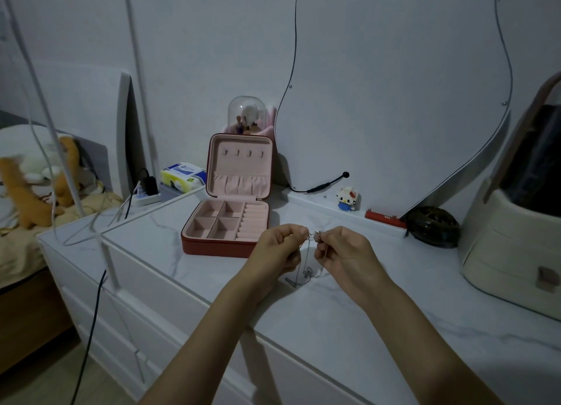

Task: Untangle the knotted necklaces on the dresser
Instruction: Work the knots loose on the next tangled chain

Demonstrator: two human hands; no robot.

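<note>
Thin silver necklaces (307, 263) hang in a tangle between my two hands, a little above the white marble dresser top (349, 313). My left hand (277, 248) pinches the chains at the top with thumb and fingers curled. My right hand (341, 251) pinches them close beside it, fingertips almost touching the left ones. Loose chain ends and small pendants dangle below and reach the dresser top. The knot itself is too small to make out.
An open red jewellery box (226, 222) with pink lining stands just behind my left hand. A dark round object (432, 227), a small brick figure (347, 198) and a cream cosmetics case (513, 237) sit to the right. A wavy mirror (394, 85) leans on the wall.
</note>
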